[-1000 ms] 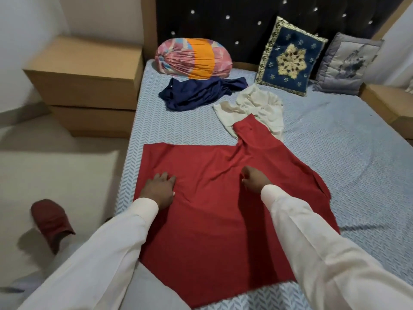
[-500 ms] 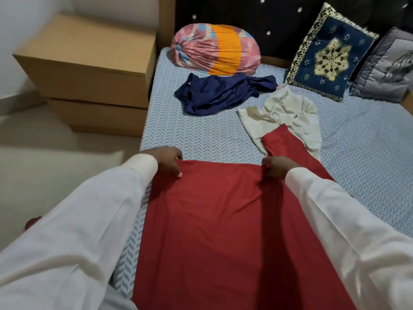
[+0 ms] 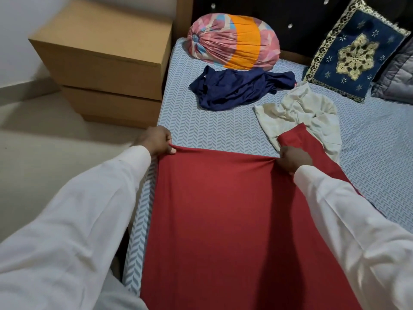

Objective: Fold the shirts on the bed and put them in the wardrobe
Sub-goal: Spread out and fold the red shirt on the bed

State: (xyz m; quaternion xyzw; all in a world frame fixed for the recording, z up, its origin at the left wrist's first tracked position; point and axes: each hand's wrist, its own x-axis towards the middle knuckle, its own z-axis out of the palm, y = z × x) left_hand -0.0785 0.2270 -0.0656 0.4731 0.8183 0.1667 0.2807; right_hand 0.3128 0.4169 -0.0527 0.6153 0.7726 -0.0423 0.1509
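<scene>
Two cardboard boxes point(image 3: 107, 50) stand stacked on the floor at the far left, right beside the bed point(image 3: 214, 130), which wears a pale blue herringbone sheet. Just in front of the boxes, at the bed's left edge, the left hand point(image 3: 156, 140) comes out of a white sleeve point(image 3: 89, 209) and pinches the far left corner of the red shirt point(image 3: 223, 220), with thumb and curled fingers closed on the cloth. That shirt lies spread over the near part of the bed, and its far edge is drawn in a taut line between the two hands.

Beyond it, towards the head of the bed, a pink and orange bolster point(image 3: 234, 44) lies against the dark studded headboard point(image 3: 290, 14). A crumpled navy shirt point(image 3: 237, 88) lies just in front of the bolster. To the right of the navy one, just beside it, a cream shirt point(image 3: 299, 108) lies rumpled on the sheet.

At the right end of the red shirt's far edge, the right hand point(image 3: 292, 159) grips a bunch of the fabric with its fingers curled round it. From there a red sleeve runs up and to the right, overlapping the near part of the cream shirt. Farther right a blue and gold cushion point(image 3: 355, 54) leans against the headboard, and a grey cushion point(image 3: 395, 74) sits behind it at the picture's edge.
</scene>
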